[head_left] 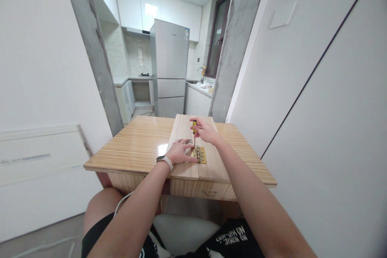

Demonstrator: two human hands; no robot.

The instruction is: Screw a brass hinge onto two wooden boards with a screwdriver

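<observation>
My right hand (206, 132) is closed around the yellow and black handle of a screwdriver (194, 126), held upright with its shaft pointing down. The tip meets the left side of a brass hinge (202, 155), which lies across the seam between two pale wooden boards (183, 128). My left hand (180, 152) rests on the left board with its fingers spread. Its thumb and forefinger are at the hinge's left side, partly covering that leaf. Small metal pieces, probably screws (189, 141), lie just beyond my left fingers; they are too small to make out clearly.
The boards lie on a striped wooden table (136, 139) with a drawer handle (209, 193) on its front. A white wall is close on the right. Beyond the table stand a grey refrigerator (171, 56) and a sink counter with a tap (202, 73).
</observation>
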